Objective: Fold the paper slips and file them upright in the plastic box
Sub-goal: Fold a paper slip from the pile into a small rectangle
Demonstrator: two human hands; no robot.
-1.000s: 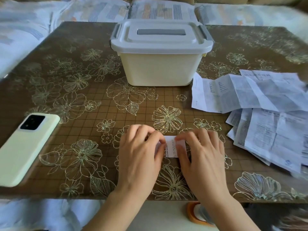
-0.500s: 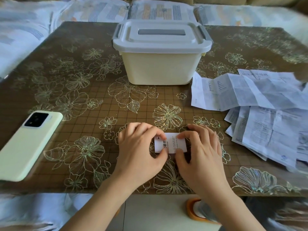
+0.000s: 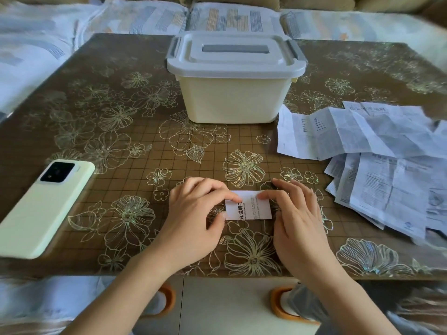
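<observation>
Phone (image 3: pixel 46 209) at 8 o'clock. Left hand (image 3: pixel 193 221) pinches folded slip (image 3: pixel 251 210), flat on table (image 3: pixel 116 76) at 6 o'clock. Lidded plastic box (image 3: pixel 232 97) at 12. Right hand (image 3: pixel 297 221) pinches slip's other end. Loose sheets (image 3: pixel 387 170) at 3.

The lid (image 3: pixel 235 53) is sitting shut on the box (image 3: pixel 232 100), hiding whatever's inside. The left hand (image 3: pixel 193 220) and right hand (image 3: pixel 300 220) are covering both ends of the folded slip (image 3: pixel 249 209) — its smaller print is coming through too tiny to read. The loose papers (image 3: pixel 377 151) are running off the right edge, their text blurring — and the phone (image 3: pixel 43 209) is getting clipped at the left.
</observation>
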